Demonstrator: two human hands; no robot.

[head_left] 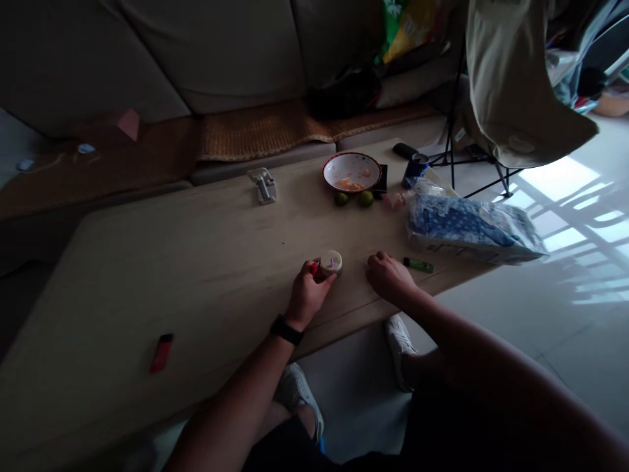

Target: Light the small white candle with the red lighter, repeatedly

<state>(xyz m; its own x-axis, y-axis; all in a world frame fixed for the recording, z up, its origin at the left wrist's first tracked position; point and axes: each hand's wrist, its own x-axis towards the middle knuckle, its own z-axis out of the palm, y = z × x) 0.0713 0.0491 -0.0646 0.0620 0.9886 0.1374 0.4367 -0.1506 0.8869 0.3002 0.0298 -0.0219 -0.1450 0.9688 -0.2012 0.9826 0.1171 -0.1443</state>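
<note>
Now the left hand (pixel 307 295) grips a small round container (pixel 331 262), the right hand (pixel 390 276) curled shut beside a green lighter (pixel 418 265)!

white bowl (pixel 351 172), two limes (pixel 352 198), red lighter (pixel 161 353)

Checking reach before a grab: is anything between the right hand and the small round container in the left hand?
Nothing visible: the right hand rests on the wooden table beside the small round container, with only tabletop between them. The left hand grips the container's other side.
</note>
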